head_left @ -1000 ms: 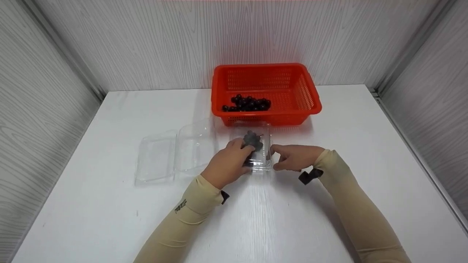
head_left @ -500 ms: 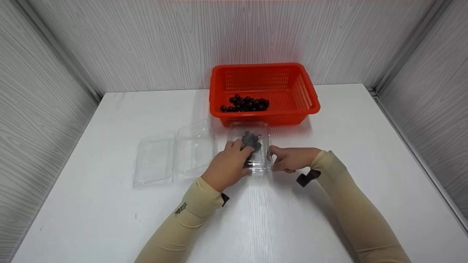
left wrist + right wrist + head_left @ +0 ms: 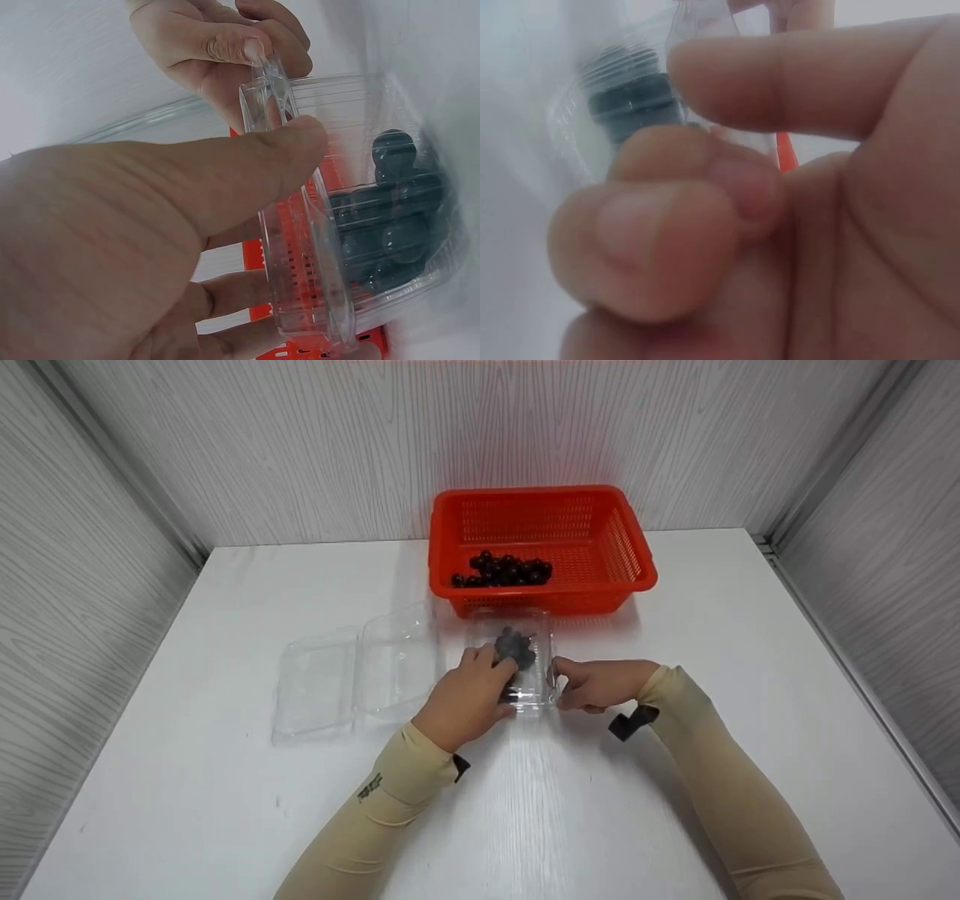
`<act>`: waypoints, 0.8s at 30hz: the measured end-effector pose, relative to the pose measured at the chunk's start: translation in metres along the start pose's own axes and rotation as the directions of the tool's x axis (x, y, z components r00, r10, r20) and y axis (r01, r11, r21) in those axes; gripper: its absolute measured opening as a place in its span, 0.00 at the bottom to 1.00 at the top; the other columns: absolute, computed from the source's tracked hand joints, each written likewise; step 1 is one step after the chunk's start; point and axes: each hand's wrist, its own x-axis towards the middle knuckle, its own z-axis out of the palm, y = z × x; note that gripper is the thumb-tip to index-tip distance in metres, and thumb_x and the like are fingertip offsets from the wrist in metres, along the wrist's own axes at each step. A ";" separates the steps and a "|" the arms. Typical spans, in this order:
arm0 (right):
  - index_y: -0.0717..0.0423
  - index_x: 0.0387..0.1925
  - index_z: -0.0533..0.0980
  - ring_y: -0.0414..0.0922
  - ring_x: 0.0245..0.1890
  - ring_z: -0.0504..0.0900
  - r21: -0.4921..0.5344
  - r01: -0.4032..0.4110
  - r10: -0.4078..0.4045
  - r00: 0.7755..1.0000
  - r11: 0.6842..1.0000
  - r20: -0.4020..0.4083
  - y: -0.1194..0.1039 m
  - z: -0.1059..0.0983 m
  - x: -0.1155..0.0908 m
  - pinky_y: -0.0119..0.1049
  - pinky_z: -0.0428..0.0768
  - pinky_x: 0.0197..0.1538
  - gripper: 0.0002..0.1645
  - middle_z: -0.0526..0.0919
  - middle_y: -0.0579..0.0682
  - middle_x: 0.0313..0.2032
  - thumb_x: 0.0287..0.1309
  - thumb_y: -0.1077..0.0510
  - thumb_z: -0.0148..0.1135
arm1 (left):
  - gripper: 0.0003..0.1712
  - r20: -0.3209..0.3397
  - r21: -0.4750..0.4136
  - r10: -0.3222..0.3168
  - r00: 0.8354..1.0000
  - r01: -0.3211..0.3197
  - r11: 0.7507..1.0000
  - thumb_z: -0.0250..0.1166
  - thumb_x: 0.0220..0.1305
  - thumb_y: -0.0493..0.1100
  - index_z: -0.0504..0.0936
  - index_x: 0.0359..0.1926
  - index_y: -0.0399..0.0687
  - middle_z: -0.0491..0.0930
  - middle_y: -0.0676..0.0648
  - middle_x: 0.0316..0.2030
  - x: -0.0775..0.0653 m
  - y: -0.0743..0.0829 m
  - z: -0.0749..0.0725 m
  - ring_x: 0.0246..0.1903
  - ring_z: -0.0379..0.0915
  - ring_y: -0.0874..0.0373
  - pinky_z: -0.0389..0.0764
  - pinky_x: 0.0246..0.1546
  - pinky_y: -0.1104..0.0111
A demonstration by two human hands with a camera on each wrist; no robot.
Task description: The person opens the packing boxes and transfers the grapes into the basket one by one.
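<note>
A closed clear plastic clamshell container lies on the white table with dark grapes inside it. From its left my left hand grips it, thumb along the near rim and other fingers reaching across to the far side. At the right edge, my right hand pinches the rim between thumb and a curled finger. Its thumb also shows above the rim's corner in the left wrist view. Close up in the right wrist view, the right fingers are curled and blurred, partly hiding the container.
Behind the clamshell stands a red plastic basket with more dark grapes in it. Left of the hands, an open clear clamshell lies unfolded on the table. Pale wood-grain walls enclose the back and both sides.
My right fingers have drawn in slightly closer together at the container's right rim. The left hand keeps its grip, and the container stays in place.
</note>
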 end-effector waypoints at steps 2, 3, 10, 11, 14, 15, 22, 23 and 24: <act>0.53 0.62 0.58 0.42 0.17 0.61 -0.008 0.003 -0.003 1.000 1.000 -0.003 0.000 0.000 0.000 0.33 0.62 0.24 0.22 0.62 0.45 0.16 0.72 0.59 0.51 | 0.31 -0.009 0.010 0.009 1.000 -0.009 1.000 0.76 0.62 0.51 0.77 0.62 0.46 0.75 0.36 0.59 0.000 0.000 0.000 0.58 0.72 0.42 0.84 0.52 0.52; 0.53 0.61 0.58 0.42 0.17 0.61 -0.009 0.003 -0.003 1.000 1.000 -0.007 0.001 -0.001 0.001 0.33 0.62 0.24 0.21 0.63 0.45 0.16 0.72 0.59 0.51 | 0.31 -0.012 0.016 0.012 1.000 -0.012 1.000 0.76 0.62 0.51 0.78 0.62 0.45 0.75 0.36 0.58 0.000 -0.001 0.000 0.58 0.72 0.42 0.84 0.51 0.52; 0.56 0.63 0.57 0.42 0.16 0.62 0.014 0.006 -0.006 1.000 1.000 -0.004 0.001 0.000 0.001 0.34 0.62 0.24 0.24 0.63 0.46 0.16 0.70 0.59 0.51 | 0.31 -0.018 0.019 0.014 1.000 -0.013 1.000 0.76 0.62 0.51 0.78 0.61 0.45 0.75 0.37 0.57 -0.001 0.000 0.001 0.58 0.72 0.42 0.85 0.50 0.52; 0.56 0.63 0.58 0.42 0.16 0.61 0.015 0.007 -0.007 1.000 1.000 -0.002 0.001 0.000 0.001 0.33 0.62 0.24 0.24 0.63 0.46 0.16 0.70 0.60 0.51 | 0.30 -0.019 0.014 0.011 1.000 -0.011 1.000 0.76 0.62 0.51 0.77 0.61 0.45 0.75 0.37 0.57 -0.001 0.000 0.001 0.58 0.72 0.42 0.85 0.50 0.52; 0.56 0.61 0.59 0.42 0.16 0.61 0.018 0.008 -0.008 1.000 1.000 -0.011 -0.001 0.000 0.001 0.34 0.63 0.25 0.21 0.63 0.46 0.16 0.69 0.61 0.50 | 0.30 -0.020 0.007 0.005 1.000 -0.005 1.000 0.75 0.64 0.52 0.77 0.61 0.45 0.74 0.36 0.57 -0.001 0.000 0.002 0.57 0.71 0.42 0.84 0.50 0.51; 0.55 0.60 0.60 0.42 0.17 0.62 0.017 0.008 -0.008 1.000 1.000 -0.017 -0.001 0.000 0.002 0.34 0.63 0.25 0.21 0.64 0.46 0.16 0.69 0.61 0.50 | 0.30 -0.022 0.006 0.005 1.000 -0.005 1.000 0.75 0.64 0.52 0.77 0.61 0.44 0.74 0.36 0.57 -0.001 0.000 0.002 0.56 0.71 0.42 0.84 0.50 0.51; 0.54 0.60 0.62 0.44 0.18 0.66 -0.011 -0.012 0.011 0.998 1.000 -0.057 -0.002 0.001 0.002 0.36 0.66 0.27 0.21 0.67 0.47 0.17 0.67 0.61 0.52 | 0.30 -0.027 0.016 0.009 1.000 -0.009 1.000 0.74 0.64 0.52 0.76 0.61 0.44 0.74 0.36 0.57 -0.001 -0.001 0.004 0.56 0.71 0.42 0.84 0.51 0.52; 0.54 0.60 0.63 0.44 0.18 0.66 -0.021 -0.012 0.010 0.998 1.000 -0.066 -0.002 0.002 0.001 0.36 0.66 0.27 0.21 0.67 0.48 0.17 0.67 0.60 0.52 | 0.30 -0.025 0.015 0.006 1.000 -0.006 1.000 0.74 0.64 0.52 0.76 0.61 0.44 0.74 0.36 0.57 -0.001 0.000 0.004 0.56 0.71 0.42 0.84 0.51 0.52; 0.54 0.60 0.63 0.45 0.18 0.66 -0.032 -0.010 0.008 0.997 0.999 -0.075 -0.003 0.002 0.001 0.37 0.66 0.27 0.21 0.67 0.48 0.17 0.67 0.60 0.52 | 0.30 -0.024 0.013 0.004 1.000 -0.004 1.000 0.74 0.65 0.52 0.76 0.61 0.44 0.74 0.36 0.57 -0.001 0.000 0.004 0.56 0.71 0.42 0.84 0.51 0.52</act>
